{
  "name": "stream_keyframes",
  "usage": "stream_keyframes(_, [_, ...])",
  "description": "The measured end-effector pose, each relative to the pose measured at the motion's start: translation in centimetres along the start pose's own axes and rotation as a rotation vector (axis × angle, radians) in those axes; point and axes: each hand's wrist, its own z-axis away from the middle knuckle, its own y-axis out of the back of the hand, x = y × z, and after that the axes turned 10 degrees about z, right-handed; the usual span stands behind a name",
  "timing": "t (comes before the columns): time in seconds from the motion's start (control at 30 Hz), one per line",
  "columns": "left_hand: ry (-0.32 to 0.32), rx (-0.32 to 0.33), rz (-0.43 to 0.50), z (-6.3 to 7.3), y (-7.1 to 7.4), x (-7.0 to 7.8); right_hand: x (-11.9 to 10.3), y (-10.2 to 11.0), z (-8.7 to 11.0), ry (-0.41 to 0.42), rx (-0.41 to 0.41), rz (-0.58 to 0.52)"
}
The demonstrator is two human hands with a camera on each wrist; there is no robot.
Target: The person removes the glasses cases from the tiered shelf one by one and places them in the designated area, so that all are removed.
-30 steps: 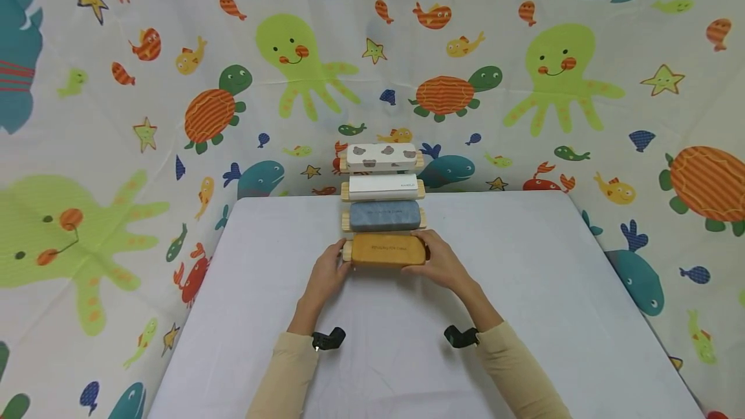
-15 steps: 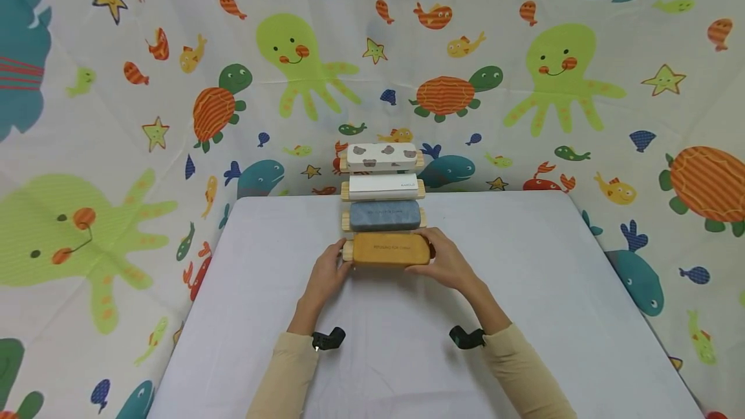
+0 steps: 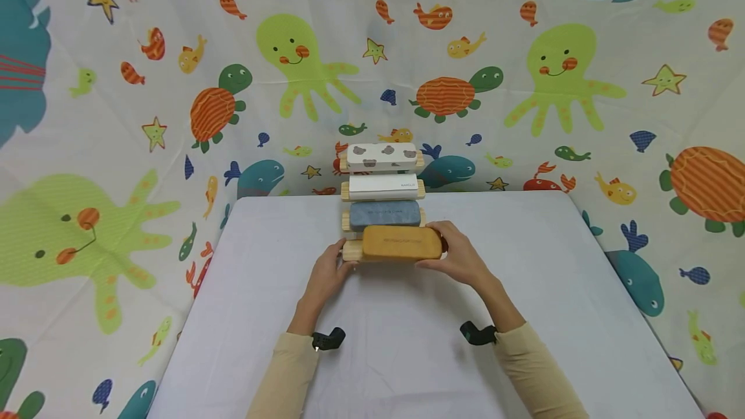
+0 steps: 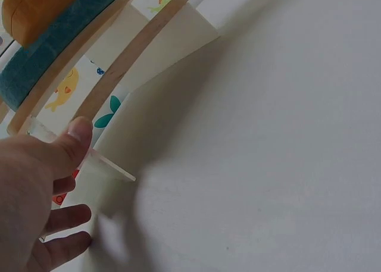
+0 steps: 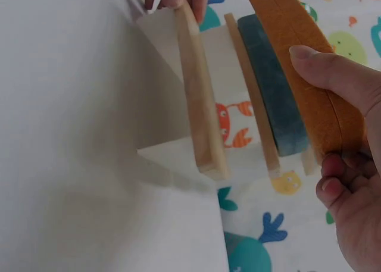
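Observation:
My right hand grips a mustard-yellow glasses case by its right end. In the right wrist view the thumb presses one side of that case, which stands apart from the lowest wooden bar. My left hand holds the left end of the stepped wooden rack at its lowest bar. The left wrist view has the thumb against the wood. Above, a blue glasses case, a white case and a white case with grey-brown patches lie on the higher steps.
The rack stands at the back middle of a white-covered table. Behind and beside the table hangs a cloth printed with sea animals. Each wrist carries a small black camera.
My right hand has lifted the mustard-yellow case off the lowest step and shifted it right and slightly up. More bare wood shows at the left. The left hand stays on the rack.

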Motion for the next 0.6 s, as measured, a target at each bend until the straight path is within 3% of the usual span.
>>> stream_keyframes(0.6, [0.001,-0.014,-0.002,-0.2,-0.1,-0.3,1.6,4.8,0.3,0.004,0.115,0.028])
